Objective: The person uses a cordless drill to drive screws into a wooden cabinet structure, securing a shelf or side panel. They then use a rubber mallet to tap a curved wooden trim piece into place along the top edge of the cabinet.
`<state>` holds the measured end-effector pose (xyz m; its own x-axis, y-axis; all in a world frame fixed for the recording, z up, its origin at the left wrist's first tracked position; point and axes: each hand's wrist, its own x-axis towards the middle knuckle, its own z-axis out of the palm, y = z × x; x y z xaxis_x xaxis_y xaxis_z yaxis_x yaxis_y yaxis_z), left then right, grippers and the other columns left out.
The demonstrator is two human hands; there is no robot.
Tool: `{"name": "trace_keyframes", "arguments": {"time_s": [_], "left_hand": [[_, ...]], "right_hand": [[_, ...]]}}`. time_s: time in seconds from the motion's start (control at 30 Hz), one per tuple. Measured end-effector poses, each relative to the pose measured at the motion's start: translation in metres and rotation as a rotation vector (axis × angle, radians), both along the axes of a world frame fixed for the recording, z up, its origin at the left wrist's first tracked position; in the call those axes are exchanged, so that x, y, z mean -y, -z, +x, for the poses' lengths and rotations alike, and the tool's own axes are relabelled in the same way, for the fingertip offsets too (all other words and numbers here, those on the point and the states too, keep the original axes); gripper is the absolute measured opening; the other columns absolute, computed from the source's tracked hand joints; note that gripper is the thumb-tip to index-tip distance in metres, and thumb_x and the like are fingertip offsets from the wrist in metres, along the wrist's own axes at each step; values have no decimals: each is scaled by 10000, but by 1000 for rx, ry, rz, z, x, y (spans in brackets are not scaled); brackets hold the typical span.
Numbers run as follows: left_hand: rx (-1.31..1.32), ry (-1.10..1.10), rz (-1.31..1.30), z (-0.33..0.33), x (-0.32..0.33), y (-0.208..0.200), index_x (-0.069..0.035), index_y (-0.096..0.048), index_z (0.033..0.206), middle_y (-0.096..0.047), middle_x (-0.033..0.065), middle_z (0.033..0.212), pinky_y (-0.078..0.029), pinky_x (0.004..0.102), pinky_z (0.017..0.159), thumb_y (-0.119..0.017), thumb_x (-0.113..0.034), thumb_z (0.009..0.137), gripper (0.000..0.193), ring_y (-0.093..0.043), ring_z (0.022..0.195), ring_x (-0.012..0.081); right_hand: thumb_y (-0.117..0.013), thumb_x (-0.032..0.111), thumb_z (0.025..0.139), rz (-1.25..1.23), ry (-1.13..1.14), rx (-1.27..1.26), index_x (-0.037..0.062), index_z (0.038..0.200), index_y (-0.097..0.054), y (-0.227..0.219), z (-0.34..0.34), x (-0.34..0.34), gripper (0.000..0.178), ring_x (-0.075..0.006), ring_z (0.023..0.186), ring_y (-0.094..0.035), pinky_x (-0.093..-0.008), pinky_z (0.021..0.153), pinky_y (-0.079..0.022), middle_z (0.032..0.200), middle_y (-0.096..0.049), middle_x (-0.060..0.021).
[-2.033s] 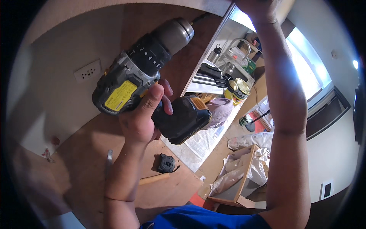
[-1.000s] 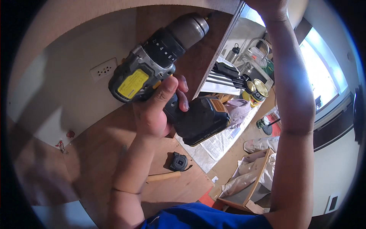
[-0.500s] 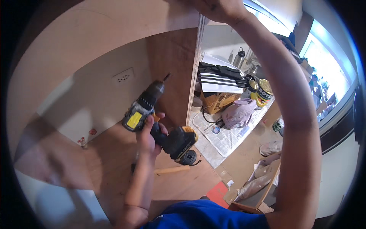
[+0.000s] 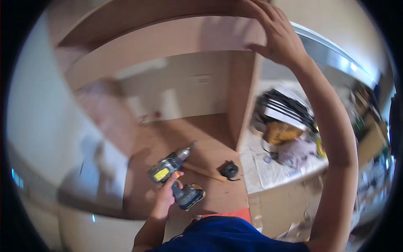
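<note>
My left hand is closed round the handle of a cordless drill with a yellow label and a bit pointing up and to the right. The drill is held over the plywood base of a cabinet. High up, my right hand rests against the right end of the cabinet's plywood front rail, fingers apart and thumb stretched out to the left. A black tape measure lies on the plywood base, beside a pale wooden stick that is partly behind the drill.
An upright plywood side panel stands right of the opening. Beyond it, a worktop carries a pinkish cloth bundle, black rods and an orange-yellow box. A white panel stands at the left. Cardboard covers the floor at the right.
My view has swung left and back, showing more of the cabinet. The drill is now lower in view, still in my left hand. My right hand has come fully into view at the rail.
</note>
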<state>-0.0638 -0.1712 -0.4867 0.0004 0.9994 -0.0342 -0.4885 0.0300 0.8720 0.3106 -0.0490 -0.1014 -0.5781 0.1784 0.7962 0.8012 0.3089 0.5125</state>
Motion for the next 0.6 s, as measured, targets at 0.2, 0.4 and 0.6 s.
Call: {"name": "trace_keyframes", "arguments": {"time_s": [0.2, 0.4, 0.6], "left_hand": [[-37, -270, -9, -2, 77, -1, -37, -661, 1180, -738, 116, 1002, -529, 284, 565, -721, -147, 973, 242, -636, 648, 133], [-128, -579, -51, -14, 132, 7, -49, -620, 1196, -708, 112, 1007, -537, 286, 552, -704, -162, 975, 263, -640, 666, 144], [-155, -685, -69, -27, 190, 4, -26, -619, 1165, -715, 112, 980, -513, 284, 563, -732, -149, 933, 286, -620, 638, 139]], "right_hand": [[-928, 234, 639, -109, 289, 45, 249, 1646, -185, 35, -66, -45, 1252, -341, 1471, -361, -619, 1190, -304, 1580, -381, -118], [-782, 139, 731, -109, 203, -16, 172, 1627, -230, 31, -76, -85, 1053, -338, 1334, -479, -515, 1125, -380, 1405, -516, -144], [-779, 144, 731, -107, 224, -3, 165, 1602, -286, 24, -72, -79, 1001, -342, 1318, -496, -523, 1119, -389, 1388, -528, -155]]}}
